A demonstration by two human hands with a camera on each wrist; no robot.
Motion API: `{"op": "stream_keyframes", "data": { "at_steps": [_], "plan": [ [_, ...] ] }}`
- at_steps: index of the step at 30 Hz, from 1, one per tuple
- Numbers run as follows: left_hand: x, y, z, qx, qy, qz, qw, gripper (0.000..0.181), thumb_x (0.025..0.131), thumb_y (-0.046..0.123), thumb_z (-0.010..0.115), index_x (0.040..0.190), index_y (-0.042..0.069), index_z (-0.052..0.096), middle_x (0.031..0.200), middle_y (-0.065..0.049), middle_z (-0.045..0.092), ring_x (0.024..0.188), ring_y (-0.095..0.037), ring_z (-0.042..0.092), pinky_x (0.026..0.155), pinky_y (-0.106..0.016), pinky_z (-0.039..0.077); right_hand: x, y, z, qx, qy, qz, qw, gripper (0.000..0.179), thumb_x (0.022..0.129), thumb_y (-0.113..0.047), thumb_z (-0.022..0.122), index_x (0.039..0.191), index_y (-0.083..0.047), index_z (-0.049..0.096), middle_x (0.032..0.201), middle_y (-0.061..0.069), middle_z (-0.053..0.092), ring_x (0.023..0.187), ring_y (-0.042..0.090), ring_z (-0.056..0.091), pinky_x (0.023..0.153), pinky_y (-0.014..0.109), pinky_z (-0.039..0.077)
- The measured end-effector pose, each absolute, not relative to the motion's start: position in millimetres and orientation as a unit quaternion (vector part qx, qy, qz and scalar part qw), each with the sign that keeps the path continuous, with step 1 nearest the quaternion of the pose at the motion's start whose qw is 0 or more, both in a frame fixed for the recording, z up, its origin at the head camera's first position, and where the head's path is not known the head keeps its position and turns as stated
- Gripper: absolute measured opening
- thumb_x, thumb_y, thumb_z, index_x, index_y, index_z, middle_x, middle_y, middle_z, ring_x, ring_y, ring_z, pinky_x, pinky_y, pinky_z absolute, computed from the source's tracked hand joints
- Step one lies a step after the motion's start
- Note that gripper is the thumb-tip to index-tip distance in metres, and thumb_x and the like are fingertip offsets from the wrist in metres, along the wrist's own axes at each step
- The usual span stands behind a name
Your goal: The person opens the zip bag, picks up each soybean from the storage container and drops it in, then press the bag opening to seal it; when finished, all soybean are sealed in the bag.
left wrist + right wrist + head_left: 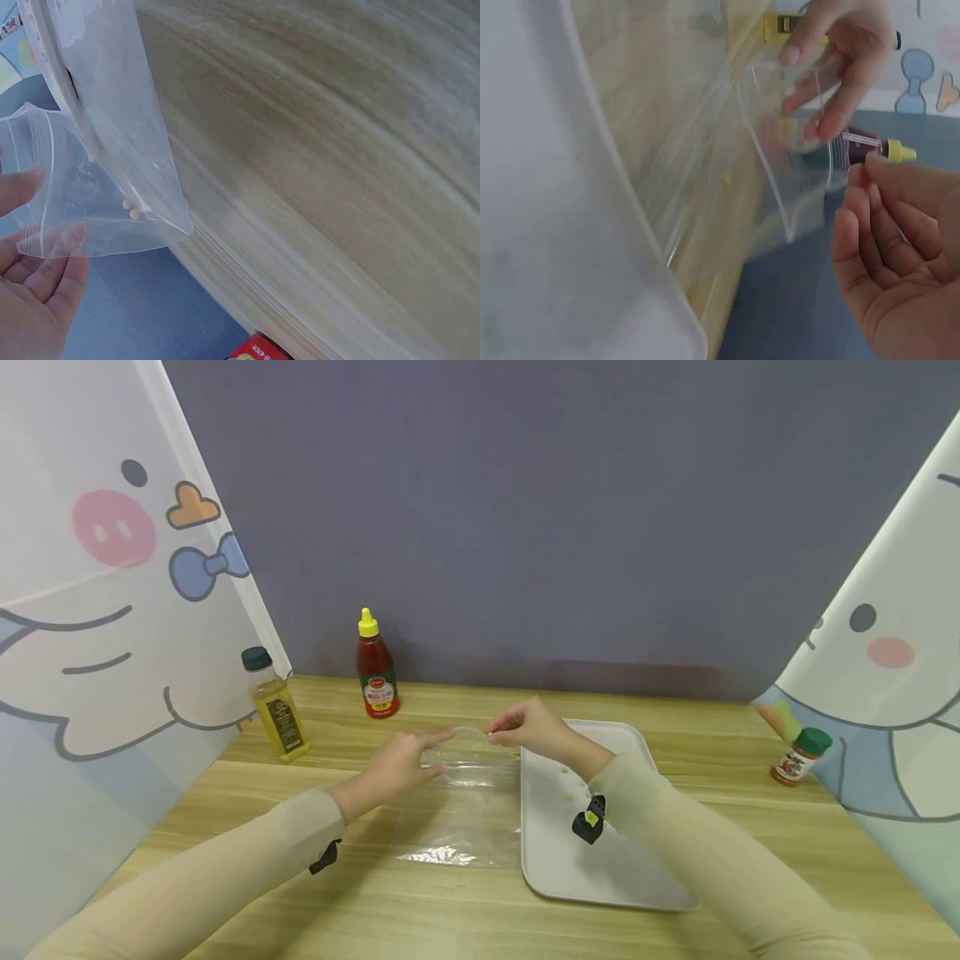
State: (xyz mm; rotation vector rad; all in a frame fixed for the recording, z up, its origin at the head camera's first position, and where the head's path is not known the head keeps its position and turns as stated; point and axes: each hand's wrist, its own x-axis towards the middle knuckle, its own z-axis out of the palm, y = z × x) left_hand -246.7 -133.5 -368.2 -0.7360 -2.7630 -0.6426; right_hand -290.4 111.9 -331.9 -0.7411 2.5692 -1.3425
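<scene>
A clear zip-seal bag (461,818) lies on the wooden table, its mouth raised and spread. My left hand (399,760) is at that mouth, thumb and fingers apart and fairly straight, touching the plastic (75,180). A few pale, round, soybean-like beans (132,210) show in the bag. My right hand (532,727) is at the mouth's right side, with thumb and index fingertips together (874,161). A tiny yellowish bit shows at those fingertips in the head view, seemingly a bean. More small pale beans (573,785) lie on the white tray, partly hidden by my right arm.
The white tray (555,860) sits directly right of the bag. A ketchup bottle (377,668) stands behind my left hand, and an oil bottle (279,710) is farther left. A green-capped spice jar (801,757) stands at the far right. A grey panel (525,527) rises behind the table.
</scene>
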Motion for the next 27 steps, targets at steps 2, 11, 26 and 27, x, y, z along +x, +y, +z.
{"op": "stream_keyframes", "data": {
  "at_steps": [2,11,26,27],
  "plan": [
    [-246.7,-132.5,-367.8,-0.254,-0.936,-0.220,0.105,0.056,0.080,0.014,0.078,0.133,0.010,0.060,0.125,-0.013,0.066,0.103,-0.029,0.069,0.086,-0.043,0.057,-288.8,105.7,-331.9,-0.249,0.865,-0.431,0.067,0.015,0.084,-0.011,0.075,0.097,-0.002,0.076,0.090,0.007,0.075,0.078,0.010,0.068,0.073,0.030,0.058],
    [-243.3,-133.1,-367.1,-0.256,-0.935,-0.218,0.108,0.055,0.079,0.013,0.079,0.131,0.007,0.061,0.127,-0.015,0.064,0.101,-0.030,0.069,0.083,-0.043,0.058,-286.9,94.6,-334.9,-0.249,0.877,-0.409,0.050,0.013,0.084,-0.007,0.074,0.096,-0.001,0.075,0.089,0.008,0.075,0.081,0.015,0.069,0.075,0.028,0.058],
    [-243.1,-134.6,-367.1,-0.262,-0.934,-0.219,0.108,0.057,0.079,0.013,0.079,0.133,0.008,0.059,0.130,-0.015,0.062,0.106,-0.031,0.067,0.089,-0.045,0.056,-295.5,142.9,-331.9,-0.220,0.876,-0.426,0.054,0.018,0.088,-0.007,0.068,0.104,-0.001,0.073,0.093,0.015,0.073,0.075,0.019,0.065,0.066,0.030,0.055],
    [-243.0,-134.7,-367.3,-0.262,-0.934,-0.219,0.109,0.057,0.079,0.013,0.079,0.133,0.008,0.059,0.130,-0.015,0.062,0.106,-0.031,0.067,0.089,-0.045,0.056,-296.5,148.5,-332.9,-0.219,0.877,-0.425,0.054,0.019,0.088,-0.008,0.068,0.105,0.000,0.073,0.092,0.015,0.073,0.075,0.019,0.064,0.066,0.030,0.054]
  ]
}}
